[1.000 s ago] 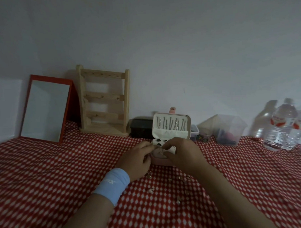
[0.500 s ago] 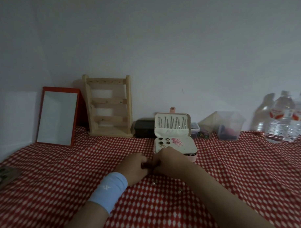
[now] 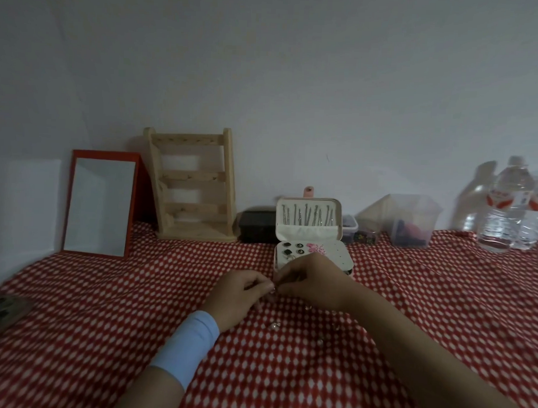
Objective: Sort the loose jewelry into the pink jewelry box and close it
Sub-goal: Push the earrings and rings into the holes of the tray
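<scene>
Open pink jewelry box (image 3: 307,233): chains (image 3: 307,216) in the lid (image 3: 339,206), studs (image 3: 293,249) on the tray (image 3: 336,252). Left hand (image 3: 243,293) and right hand (image 3: 312,281) curl together before it; their grip cannot be told.

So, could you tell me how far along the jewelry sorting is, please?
Done: chains hang in the open lid of the pink jewelry box, and studs sit on its panel. In hand: left hand and right hand meet before the box, fingers apparently pinching a small piece. Left: loose pieces on the cloth, then closing the lid.
</scene>
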{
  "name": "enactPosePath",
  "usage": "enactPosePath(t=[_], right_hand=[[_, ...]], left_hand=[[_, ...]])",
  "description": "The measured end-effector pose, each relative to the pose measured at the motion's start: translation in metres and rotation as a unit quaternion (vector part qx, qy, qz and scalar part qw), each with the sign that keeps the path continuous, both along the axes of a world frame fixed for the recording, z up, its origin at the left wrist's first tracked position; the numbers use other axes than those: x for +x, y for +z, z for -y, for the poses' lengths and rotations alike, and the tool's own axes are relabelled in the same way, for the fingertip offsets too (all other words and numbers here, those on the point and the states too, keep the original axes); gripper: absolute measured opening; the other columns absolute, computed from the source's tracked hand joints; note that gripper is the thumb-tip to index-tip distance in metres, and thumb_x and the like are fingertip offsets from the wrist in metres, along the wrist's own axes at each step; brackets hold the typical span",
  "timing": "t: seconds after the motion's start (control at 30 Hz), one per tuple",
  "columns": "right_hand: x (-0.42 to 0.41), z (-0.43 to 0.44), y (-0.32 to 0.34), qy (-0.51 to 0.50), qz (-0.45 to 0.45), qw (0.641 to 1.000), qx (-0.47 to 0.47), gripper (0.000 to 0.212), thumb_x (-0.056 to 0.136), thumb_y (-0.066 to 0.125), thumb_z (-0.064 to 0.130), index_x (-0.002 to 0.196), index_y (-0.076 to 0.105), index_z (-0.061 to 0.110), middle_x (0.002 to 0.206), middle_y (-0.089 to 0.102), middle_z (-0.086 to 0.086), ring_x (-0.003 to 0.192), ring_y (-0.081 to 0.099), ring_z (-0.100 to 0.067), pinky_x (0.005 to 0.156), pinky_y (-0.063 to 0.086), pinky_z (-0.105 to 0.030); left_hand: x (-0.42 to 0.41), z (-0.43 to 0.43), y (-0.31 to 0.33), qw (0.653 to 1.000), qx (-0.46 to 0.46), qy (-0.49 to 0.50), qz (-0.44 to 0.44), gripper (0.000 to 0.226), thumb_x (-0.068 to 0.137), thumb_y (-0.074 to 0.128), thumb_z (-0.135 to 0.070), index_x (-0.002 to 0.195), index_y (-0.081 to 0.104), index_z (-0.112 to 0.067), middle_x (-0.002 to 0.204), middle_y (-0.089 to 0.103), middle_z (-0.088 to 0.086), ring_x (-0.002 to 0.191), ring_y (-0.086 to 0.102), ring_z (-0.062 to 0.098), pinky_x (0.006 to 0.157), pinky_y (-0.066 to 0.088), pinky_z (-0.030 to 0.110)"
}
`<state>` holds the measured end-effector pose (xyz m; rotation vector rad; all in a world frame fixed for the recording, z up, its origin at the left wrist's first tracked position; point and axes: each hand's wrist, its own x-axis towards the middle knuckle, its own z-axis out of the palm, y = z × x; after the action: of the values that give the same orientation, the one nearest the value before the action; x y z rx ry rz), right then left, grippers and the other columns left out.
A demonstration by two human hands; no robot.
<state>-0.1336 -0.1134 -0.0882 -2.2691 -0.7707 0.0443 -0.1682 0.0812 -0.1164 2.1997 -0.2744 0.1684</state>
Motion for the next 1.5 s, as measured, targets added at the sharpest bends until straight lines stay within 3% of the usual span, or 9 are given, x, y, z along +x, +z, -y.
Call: enactPosePath(t=[0.13,0.33,0.53,0.67,0.8,1.0,1.3,1.37,1.5], right_hand=[[0.002,0.002,-0.007,-0.008,-0.028,0.998,0.049,0.007,0.084,0.080,0.019,0.091,0.081,0.020,0.085,0.077,0.014,0.080,0.070,0.002,0.078,0.055,-0.016],[0.005,0.012,-0.018,-0.035,-0.053,0.994,0.091,0.006,0.084,0.080,0.020,0.090,0.082,0.019,0.090,0.078,0.013,0.086,0.072,-0.001,0.088,0.055,-0.020],[0.005,0.016,-0.017,-0.033,-0.015,0.999,-0.021,0.012,0.083,0.080,0.026,0.095,0.082,0.030,0.094,0.076,0.018,0.085,0.067,0.007,0.080,0.051,-0.009],[0.000,0.005,-0.019,-0.017,-0.021,0.994,0.109,0.012,0.083,0.081,0.023,0.095,0.080,0.023,0.093,0.077,0.012,0.086,0.071,-0.002,0.086,0.058,-0.024],[0.000,0.002,-0.021,-0.009,-0.013,0.984,0.175,0.010,0.084,0.080,0.015,0.093,0.078,0.020,0.090,0.077,0.006,0.084,0.073,-0.011,0.084,0.061,-0.034],[0.000,0.002,-0.023,0.015,-0.031,0.980,0.195,0.014,0.085,0.078,0.010,0.098,0.079,0.016,0.093,0.078,0.002,0.086,0.074,-0.015,0.086,0.061,-0.037],[0.001,0.010,-0.007,0.051,-0.018,0.970,0.236,0.016,0.085,0.078,0.007,0.101,0.080,0.010,0.095,0.079,-0.001,0.090,0.075,-0.020,0.084,0.061,-0.035],[0.004,0.014,0.002,0.051,-0.042,0.967,0.244,0.015,0.084,0.078,0.006,0.098,0.080,0.008,0.093,0.079,-0.003,0.086,0.075,-0.021,0.079,0.062,-0.035],[0.015,0.022,0.023,0.016,-0.021,0.978,0.207,0.008,0.082,0.081,0.009,0.089,0.081,0.007,0.087,0.078,-0.002,0.061,0.067,-0.014,0.054,0.051,-0.017]], left_hand=[[-0.003,0.003,-0.001,0.999,-0.049,0.002,-0.012,0.024,0.097,0.056,-0.022,0.083,0.074,-0.016,0.077,0.075,-0.008,0.062,0.063,0.007,0.067,0.050,0.013],[-0.004,0.002,-0.005,0.997,-0.070,0.007,-0.023,0.026,0.098,0.054,-0.021,0.081,0.073,-0.015,0.082,0.075,-0.007,0.063,0.063,0.007,0.069,0.051,0.016],[-0.005,0.003,-0.002,0.994,-0.106,0.017,-0.025,0.027,0.098,0.054,-0.019,0.079,0.074,-0.016,0.082,0.075,-0.007,0.061,0.060,0.007,0.067,0.050,0.016],[-0.007,0.008,0.002,0.989,-0.142,0.033,-0.028,0.022,0.097,0.057,-0.020,0.084,0.075,-0.017,0.070,0.071,-0.013,0.060,0.059,-0.004,0.058,0.043,0.008],[-0.008,0.010,0.002,0.978,-0.196,0.054,-0.056,0.015,0.095,0.060,-0.026,0.090,0.074,-0.023,0.065,0.064,-0.007,0.063,0.058,0.005,0.056,0.044,0.018],[-0.011,0.011,0.003,0.972,-0.216,0.061,-0.065,0.007,0.089,0.068,-0.025,0.091,0.073,-0.021,0.072,0.069,-0.013,0.070,0.060,0.006,0.060,0.046,0.024],[-0.006,0.022,0.022,0.976,-0.206,0.057,-0.029,0.010,0.086,0.071,-0.022,0.086,0.072,-0.012,0.058,0.065,-0.005,0.051,0.057,0.001,0.048,0.041,0.010],[-0.001,0.024,0.029,0.977,-0.203,0.048,-0.047,0.009,0.085,0.072,-0.025,0.085,0.072,-0.016,0.060,0.065,-0.003,0.055,0.057,0.004,0.048,0.042,0.014],[0.016,0.028,0.045,0.978,-0.191,0.030,-0.075,0.017,0.086,0.071,-0.033,0.093,0.070,-0.018,0.063,0.064,0.000,0.056,0.057,0.007,0.047,0.040,0.018]])
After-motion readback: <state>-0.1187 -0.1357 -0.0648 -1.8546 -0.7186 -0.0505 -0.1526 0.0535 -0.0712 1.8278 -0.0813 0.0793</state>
